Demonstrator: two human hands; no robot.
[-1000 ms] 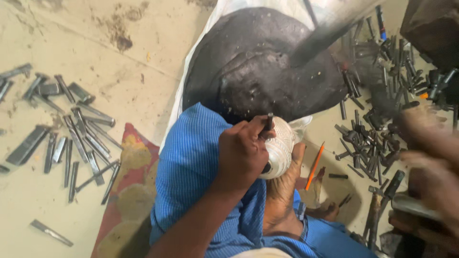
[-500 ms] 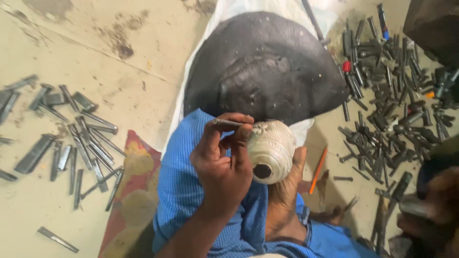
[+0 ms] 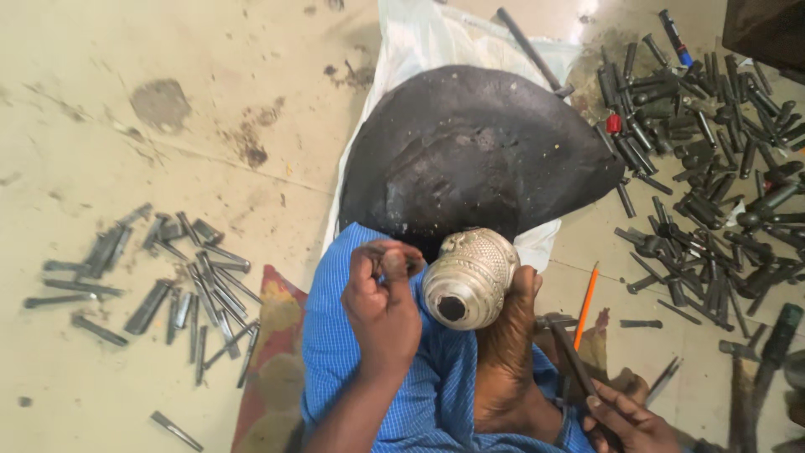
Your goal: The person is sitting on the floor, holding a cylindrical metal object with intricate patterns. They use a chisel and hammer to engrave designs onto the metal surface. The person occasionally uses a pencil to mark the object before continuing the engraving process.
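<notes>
A silver embossed pot lies on its side on my blue-clad leg, its open mouth toward me, braced by my foot. Just left of the pot, my left hand pinches a small dark punch between fingertips and thumb. At the bottom right, my right hand grips the handle of a dark hammer, which lies low beside the foot with its head near the pot's right side.
A big black domed block rests on a white sack beyond the pot. Several steel punches litter the floor at right and left. An orange pencil lies by the foot. A red patterned mat lies under me.
The hammer, raised and blurred a second ago, has come down to the bottom right with my right hand. My left hand has drawn back off the pot to its left.
</notes>
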